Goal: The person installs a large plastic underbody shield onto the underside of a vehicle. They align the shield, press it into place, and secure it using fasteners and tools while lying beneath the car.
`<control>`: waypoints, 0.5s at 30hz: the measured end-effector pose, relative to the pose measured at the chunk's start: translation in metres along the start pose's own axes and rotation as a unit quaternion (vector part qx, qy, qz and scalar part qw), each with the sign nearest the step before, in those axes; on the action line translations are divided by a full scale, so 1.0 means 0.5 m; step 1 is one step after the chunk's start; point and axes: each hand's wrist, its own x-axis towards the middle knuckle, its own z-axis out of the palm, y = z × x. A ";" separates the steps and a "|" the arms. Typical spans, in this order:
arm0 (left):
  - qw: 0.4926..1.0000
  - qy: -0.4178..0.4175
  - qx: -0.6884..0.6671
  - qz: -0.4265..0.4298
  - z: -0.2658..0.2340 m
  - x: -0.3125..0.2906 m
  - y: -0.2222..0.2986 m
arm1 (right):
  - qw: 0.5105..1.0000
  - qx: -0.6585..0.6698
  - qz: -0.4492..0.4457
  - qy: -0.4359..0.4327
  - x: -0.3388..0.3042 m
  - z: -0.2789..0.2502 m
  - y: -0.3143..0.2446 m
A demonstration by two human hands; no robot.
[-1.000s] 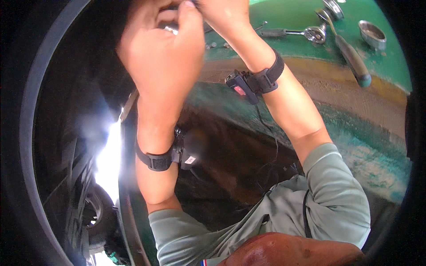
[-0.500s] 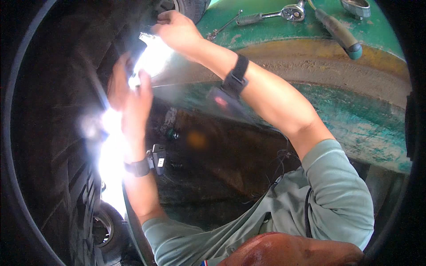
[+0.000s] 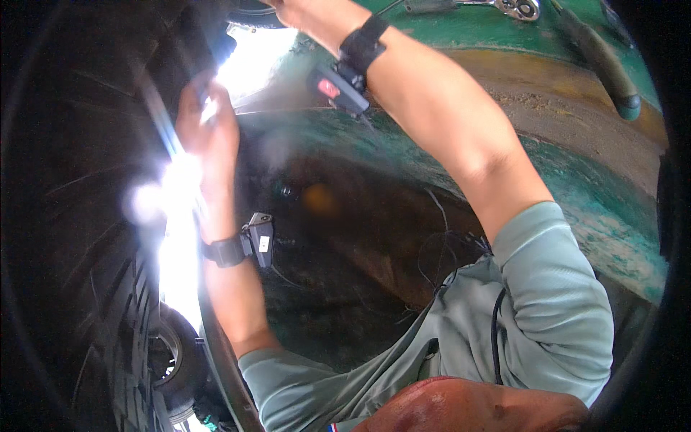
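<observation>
Moving toward 12 o'clock since the earlier view, the right hand [image 3: 288, 10] is now being cut off by the upper edge; the tools are showing farther right, so the head is probably turning too. That is leaving the hands a little farther apart, and whatever the right one is doing is mostly going unseen.

Nearest, the grey-green shirt [image 3: 554, 288] is spanning 4 to 7 o'clock. A black box [image 3: 262, 241] is riding on the left wrist.

At 10 o'clock the left hand [image 3: 210, 129] is curling near a small glint [image 3: 209, 109]; glare is blurring it, so whether it is grasping anything I cannot tell, nor can I for the right. A white bright patch [image 3: 255, 61], object or light, is lying between them at 11.

Farther off, a ratchet [image 3: 520, 9] at 1 and a grey-handled tool [image 3: 594, 61] at 2 are resting on the green worktop [image 3: 461, 32].
</observation>
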 end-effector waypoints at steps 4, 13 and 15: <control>0.862 -0.026 -0.416 -0.289 0.059 0.036 -0.036 | 0.998 0.009 0.046 -0.032 -0.016 0.011 0.026; 0.571 0.009 -0.746 -0.342 0.248 0.159 -0.030 | 0.983 -0.075 0.117 -0.119 0.006 -0.026 0.025; 0.576 0.033 -0.739 -0.348 0.253 0.131 -0.028 | 0.979 -0.120 0.121 -0.108 0.000 -0.046 0.024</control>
